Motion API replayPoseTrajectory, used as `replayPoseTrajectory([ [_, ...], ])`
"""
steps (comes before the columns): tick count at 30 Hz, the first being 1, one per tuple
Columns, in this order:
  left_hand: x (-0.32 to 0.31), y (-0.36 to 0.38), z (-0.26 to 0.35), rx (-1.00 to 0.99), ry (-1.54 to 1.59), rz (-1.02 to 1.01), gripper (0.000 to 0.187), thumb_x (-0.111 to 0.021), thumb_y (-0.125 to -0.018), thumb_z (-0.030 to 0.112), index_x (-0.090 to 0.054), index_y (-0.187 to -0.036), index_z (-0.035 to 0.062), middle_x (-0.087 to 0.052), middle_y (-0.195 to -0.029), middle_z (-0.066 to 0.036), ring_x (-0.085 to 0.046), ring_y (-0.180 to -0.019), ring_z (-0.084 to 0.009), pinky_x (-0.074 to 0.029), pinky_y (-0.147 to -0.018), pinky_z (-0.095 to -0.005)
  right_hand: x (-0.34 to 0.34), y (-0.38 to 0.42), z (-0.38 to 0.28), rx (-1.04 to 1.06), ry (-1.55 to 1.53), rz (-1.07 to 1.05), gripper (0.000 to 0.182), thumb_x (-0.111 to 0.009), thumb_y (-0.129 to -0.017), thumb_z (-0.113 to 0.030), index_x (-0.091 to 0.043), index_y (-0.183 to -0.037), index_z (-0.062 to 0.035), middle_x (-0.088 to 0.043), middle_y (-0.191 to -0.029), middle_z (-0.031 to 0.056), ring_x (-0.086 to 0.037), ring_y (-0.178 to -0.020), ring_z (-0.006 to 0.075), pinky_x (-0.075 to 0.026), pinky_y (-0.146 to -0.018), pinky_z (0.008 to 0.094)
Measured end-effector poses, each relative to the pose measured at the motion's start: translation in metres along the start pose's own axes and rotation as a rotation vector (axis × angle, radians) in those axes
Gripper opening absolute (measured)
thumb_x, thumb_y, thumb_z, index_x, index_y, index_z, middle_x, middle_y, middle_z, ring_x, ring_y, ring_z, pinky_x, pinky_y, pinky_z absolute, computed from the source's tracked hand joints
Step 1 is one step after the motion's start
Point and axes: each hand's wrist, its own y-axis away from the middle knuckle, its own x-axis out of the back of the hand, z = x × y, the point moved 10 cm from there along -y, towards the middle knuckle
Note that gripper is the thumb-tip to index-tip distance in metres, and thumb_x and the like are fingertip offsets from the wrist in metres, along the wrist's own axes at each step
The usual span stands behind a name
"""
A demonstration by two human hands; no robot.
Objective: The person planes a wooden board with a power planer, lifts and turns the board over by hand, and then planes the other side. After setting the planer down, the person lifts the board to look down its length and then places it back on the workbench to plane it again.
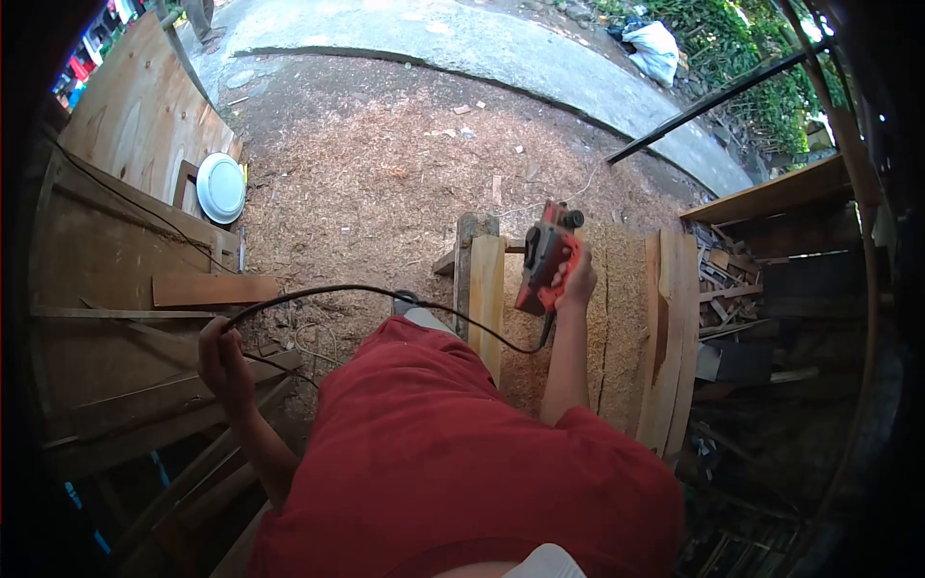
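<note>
My right hand (576,279) is wrapped round the handle of a red and black electric planer (547,258), held over the right-hand workbench. From the planer's rear a black power cord (361,287) arcs leftward across the front of my body. At the far left my left hand (224,356) pinches that cord, and the rest of it droops below the hand toward the ground. Under the planer lies the bench top (617,328), strewn with wood shavings. A pale wooden board (487,299) runs along the bench's near left edge.
Shavings cover the ground (366,183) ahead. Wooden planks (674,337) line the bench's right side, beside a scrap-wood pile (727,279). At left, a white round basin (221,188) leans near a plywood sheet (145,106). A dark pole (713,104) slants at upper right.
</note>
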Motion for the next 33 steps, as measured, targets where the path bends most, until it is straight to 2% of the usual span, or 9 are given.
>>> replayPoseTrajectory([
  [6,0.081,0.076,-0.014,-0.047,0.078,-0.091,0.028,-0.051,-0.111,0.031,-0.062,-0.110,0.0049,-0.055,-0.076,-0.003,-0.050,-0.063,-0.0102,-0.040,-0.056,-0.0277,0.125,0.189,0.032,-0.027,-0.027,0.190,0.046,-0.061,-0.100,-0.053,-0.064,-0.095,-0.0078,-0.051,-0.062,-0.0011,-0.045,-0.043,0.0098,-0.037,-0.038,0.0249],
  [15,0.210,0.183,0.014,-0.104,0.220,-0.112,0.035,-0.052,-0.110,0.037,-0.062,-0.104,0.0041,-0.052,-0.075,-0.003,-0.050,-0.064,-0.0124,-0.042,-0.059,-0.0302,0.311,0.448,0.073,-0.068,-0.082,0.315,0.041,-0.058,-0.099,-0.051,-0.058,-0.087,-0.0125,-0.047,-0.060,-0.0057,-0.042,-0.043,0.0056,-0.036,-0.036,0.0220],
  [18,0.249,0.221,0.030,-0.132,0.250,-0.082,0.032,-0.053,-0.109,0.034,-0.063,-0.102,0.0039,-0.055,-0.078,-0.004,-0.053,-0.068,-0.0149,-0.044,-0.063,-0.0325,0.369,0.493,0.094,-0.091,-0.070,0.317,0.047,-0.051,-0.100,-0.060,-0.061,-0.092,-0.0143,-0.049,-0.061,-0.0054,-0.044,-0.045,0.0071,-0.035,-0.039,0.0228],
  [22,0.312,0.284,0.050,-0.229,0.181,0.014,0.026,-0.054,-0.107,0.028,-0.064,-0.103,0.0039,-0.064,-0.087,-0.007,-0.061,-0.076,-0.0205,-0.049,-0.071,-0.0380,0.418,0.556,0.103,-0.075,-0.092,0.313,0.047,-0.051,-0.100,-0.060,-0.060,-0.091,-0.0149,-0.049,-0.061,-0.0058,-0.043,-0.046,0.0068,-0.035,-0.039,0.0223],
  [24,0.334,0.322,0.049,-0.177,0.006,-0.097,0.021,-0.056,-0.104,0.021,-0.067,-0.108,0.0036,-0.070,-0.099,-0.012,-0.067,-0.088,-0.0278,-0.052,-0.081,-0.0429,0.435,0.594,0.105,-0.056,-0.118,0.278,0.043,-0.054,-0.100,-0.055,-0.061,-0.091,-0.0135,-0.045,-0.061,-0.0060,-0.042,-0.045,0.0056,-0.036,-0.038,0.0227],
  [27,0.390,0.396,0.070,-0.267,-0.131,0.024,0.022,-0.058,-0.101,0.017,-0.069,-0.114,0.0026,-0.070,-0.107,-0.015,-0.068,-0.097,-0.0321,-0.052,-0.088,-0.0444,0.474,0.635,0.119,-0.017,-0.088,0.225,0.045,-0.053,-0.101,-0.055,-0.065,-0.096,-0.0124,-0.048,-0.064,-0.0040,-0.044,-0.048,0.0072,-0.037,-0.041,0.0241],
  [30,0.436,0.474,0.093,-0.253,-0.102,0.082,0.021,-0.056,-0.104,0.015,-0.067,-0.113,-0.0001,-0.069,-0.100,-0.014,-0.066,-0.098,-0.0317,-0.051,-0.088,-0.0414,0.533,0.660,0.158,-0.028,-0.094,0.157,0.045,-0.055,-0.100,-0.056,-0.067,-0.099,-0.0119,-0.051,-0.066,-0.0025,-0.046,-0.049,0.0086,-0.039,-0.043,0.0253],
  [31,0.445,0.503,0.090,-0.134,-0.124,-0.074,0.022,-0.056,-0.105,0.015,-0.068,-0.116,-0.0003,-0.070,-0.107,-0.015,-0.066,-0.103,-0.0336,-0.051,-0.092,-0.0426,0.553,0.669,0.178,-0.037,-0.097,0.116,0.046,-0.056,-0.099,-0.056,-0.068,-0.100,-0.0118,-0.052,-0.067,-0.0017,-0.047,-0.050,0.0093,-0.040,-0.044,0.0260],
  [33,0.465,0.556,0.092,-0.192,-0.132,-0.047,0.024,-0.056,-0.105,0.016,-0.068,-0.118,-0.0001,-0.070,-0.110,-0.016,-0.066,-0.104,-0.0345,-0.051,-0.093,-0.0433,0.581,0.707,0.200,-0.061,-0.129,0.089,0.046,-0.058,-0.098,-0.056,-0.068,-0.100,-0.0115,-0.052,-0.067,-0.0015,-0.048,-0.051,0.0098,-0.041,-0.045,0.0270],
])
